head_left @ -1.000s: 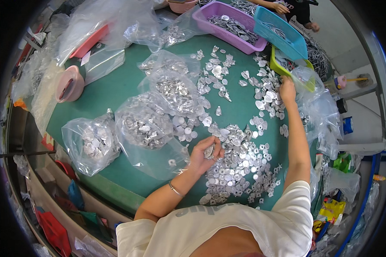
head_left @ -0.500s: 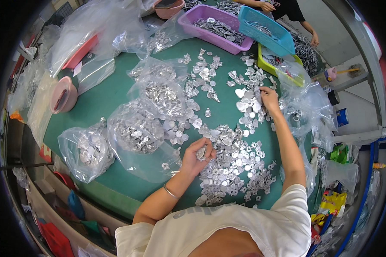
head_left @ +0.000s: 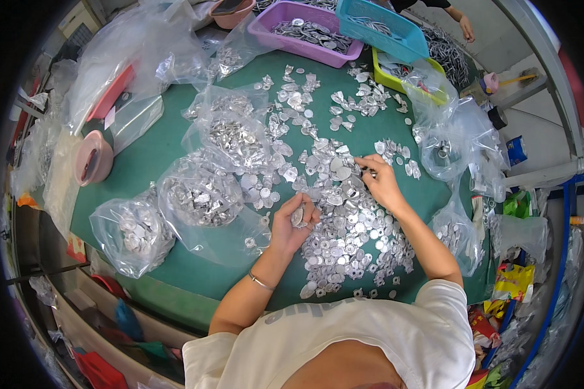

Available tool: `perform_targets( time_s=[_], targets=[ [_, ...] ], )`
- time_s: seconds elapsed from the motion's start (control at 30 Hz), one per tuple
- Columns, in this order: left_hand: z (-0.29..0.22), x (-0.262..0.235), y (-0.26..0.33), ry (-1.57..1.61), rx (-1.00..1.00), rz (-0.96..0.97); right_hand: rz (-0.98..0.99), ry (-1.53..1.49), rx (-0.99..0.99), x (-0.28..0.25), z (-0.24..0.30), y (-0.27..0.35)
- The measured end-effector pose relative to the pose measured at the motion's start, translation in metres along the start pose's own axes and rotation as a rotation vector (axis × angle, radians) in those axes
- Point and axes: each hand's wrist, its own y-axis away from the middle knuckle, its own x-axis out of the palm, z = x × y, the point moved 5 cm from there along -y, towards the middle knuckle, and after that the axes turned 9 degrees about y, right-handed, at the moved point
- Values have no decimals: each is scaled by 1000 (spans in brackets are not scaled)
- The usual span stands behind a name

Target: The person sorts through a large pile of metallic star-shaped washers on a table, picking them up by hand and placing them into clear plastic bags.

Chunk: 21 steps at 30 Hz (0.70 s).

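My left hand [head_left: 292,225] is closed around a flat, oval silvery metal piece [head_left: 297,217], held just above the table at the left edge of a large heap of small metal parts [head_left: 353,236]. Many parts in the heap are round with toothed rims. At the heap's far end, my right hand [head_left: 381,183] has its fingers bent in among the parts, beside a larger oval piece [head_left: 339,171]. Whatever lies between those fingertips is hidden. More loose silvery parts [head_left: 297,97] are scattered farther back on the green tabletop [head_left: 139,172].
Clear plastic bags of metal parts [head_left: 201,194] stand left of the heap. Purple [head_left: 263,29], blue [head_left: 409,45] and green baskets [head_left: 386,78] line the far side. A pink bowl [head_left: 94,159] sits at the left, plastic bags [head_left: 451,149] at the right. Another person's hand [head_left: 464,27] shows at far right.
My right hand has come from the far right toward the middle, and loose parts from there now lie at the heap's far end. My left hand still holds its piece. The view shifted slightly.
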Motion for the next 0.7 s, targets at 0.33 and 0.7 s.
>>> perform_targets(
  time_s=[0.33,0.7],
  targets=[
    [0,1,0,-6,-2,6,-154,32,18,-29,11,19],
    [-3,-2,-1,-29,7,50,7,238,-132,0,55,63]
  ],
)
